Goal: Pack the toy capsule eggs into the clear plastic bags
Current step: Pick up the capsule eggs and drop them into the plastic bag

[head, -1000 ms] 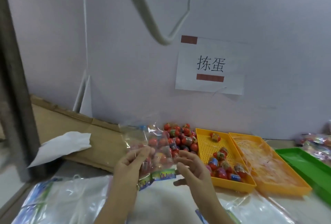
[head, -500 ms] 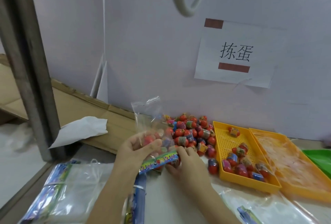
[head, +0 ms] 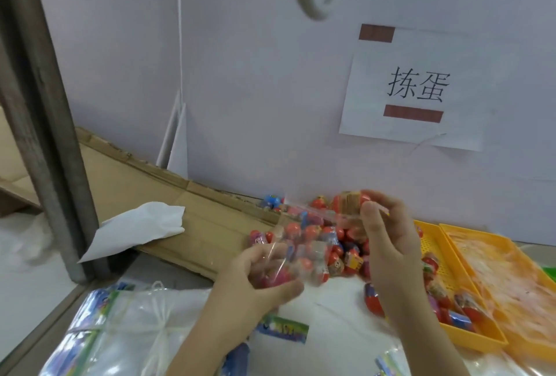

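Observation:
My left hand (head: 255,282) grips the lower part of a clear plastic bag (head: 304,255) that holds several red capsule eggs. My right hand (head: 388,231) is raised above it and pinches a red capsule egg (head: 349,202) with a paper wrap at the bag's open upper edge. Behind the bag a pile of loose red capsule eggs (head: 346,255) lies against the wall. The bag's coloured header strip (head: 284,327) hangs below my left hand.
A yellow perforated tray (head: 436,243) with several eggs stands at the right, beside a second yellow tray (head: 511,279). Bundled clear bags (head: 126,330) lie at the front left. Flattened cardboard (head: 195,210) with white paper (head: 141,228) and a grey metal post (head: 51,123) are on the left.
My right hand rose from the table near the bag's header to the bag's top, now with an egg in its fingers. The bag tilted open toward the right. The camera view shifted left.

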Demonstrator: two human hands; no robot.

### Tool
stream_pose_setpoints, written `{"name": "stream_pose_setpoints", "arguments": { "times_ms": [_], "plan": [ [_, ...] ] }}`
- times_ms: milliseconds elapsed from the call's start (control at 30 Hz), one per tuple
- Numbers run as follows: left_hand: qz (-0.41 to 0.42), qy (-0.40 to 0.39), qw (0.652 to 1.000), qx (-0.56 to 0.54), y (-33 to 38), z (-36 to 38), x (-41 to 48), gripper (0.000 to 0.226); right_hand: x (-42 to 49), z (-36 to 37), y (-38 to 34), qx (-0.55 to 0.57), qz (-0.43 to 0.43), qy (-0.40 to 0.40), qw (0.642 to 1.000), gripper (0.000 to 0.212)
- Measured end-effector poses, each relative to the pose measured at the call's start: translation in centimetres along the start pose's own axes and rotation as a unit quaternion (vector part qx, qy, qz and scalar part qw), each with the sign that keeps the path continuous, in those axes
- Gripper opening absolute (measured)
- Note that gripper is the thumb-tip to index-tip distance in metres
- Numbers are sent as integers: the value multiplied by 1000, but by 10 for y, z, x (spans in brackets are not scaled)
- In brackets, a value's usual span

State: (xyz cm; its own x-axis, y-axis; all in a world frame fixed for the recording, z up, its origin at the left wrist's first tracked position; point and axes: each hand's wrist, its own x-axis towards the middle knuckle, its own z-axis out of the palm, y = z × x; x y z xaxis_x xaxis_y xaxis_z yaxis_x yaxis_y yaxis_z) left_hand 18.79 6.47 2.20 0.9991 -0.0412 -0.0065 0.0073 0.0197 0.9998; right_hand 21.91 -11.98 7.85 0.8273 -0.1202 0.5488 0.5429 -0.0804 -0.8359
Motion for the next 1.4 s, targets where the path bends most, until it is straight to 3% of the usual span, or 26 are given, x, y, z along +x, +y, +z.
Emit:
{"name": "stream_pose_setpoints", "arguments": {
  "times_ms": [167,267,500,633,767,900,1000,1033,1100,1167,1267,1333,1400],
  "plan": [
    [35,-43,998,31,4,3,-3,61,-3,-2,-10,-125,-55,-80,987,7],
    [22,-66,997,24,5,3,-2,69,-3,-5,-6,-224,-56,-89,969,11],
    [29,-76,996,40,7,6,-3,68,-6,-2,-9,-232,-6,-175,957,25],
    [43,-84,995,46,13,9,-9,56,-7,-2,-9,-254,15,-204,945,37],
    [34,-99,994,17,18,15,-13,38,-11,4,-11,-260,36,-215,941,30],
    [44,-47,998,-15,18,17,-11,37,-12,4,-8,-262,22,-239,935,42],
    [50,-4,997,-65,17,12,-9,33,-12,4,-4,-149,15,-148,978,36],
    [45,13,995,-87,16,11,-8,31,-11,3,-2,-84,38,-122,988,41],
    [36,46,990,-129,16,11,-6,30,-8,0,8,9,107,-152,983,58],
    [33,89,982,-166,17,10,-4,29,-9,-2,20,16,155,-187,970,62],
    [-3,182,961,-208,14,-3,-2,24,-15,-2,41,-86,160,-131,975,37],
    [0,234,950,-208,11,-12,0,17,-20,-1,55,-226,141,-164,950,22],
    [2,267,947,-179,9,-16,2,29,-28,3,65,-319,124,-221,913,29]
  ]
}}
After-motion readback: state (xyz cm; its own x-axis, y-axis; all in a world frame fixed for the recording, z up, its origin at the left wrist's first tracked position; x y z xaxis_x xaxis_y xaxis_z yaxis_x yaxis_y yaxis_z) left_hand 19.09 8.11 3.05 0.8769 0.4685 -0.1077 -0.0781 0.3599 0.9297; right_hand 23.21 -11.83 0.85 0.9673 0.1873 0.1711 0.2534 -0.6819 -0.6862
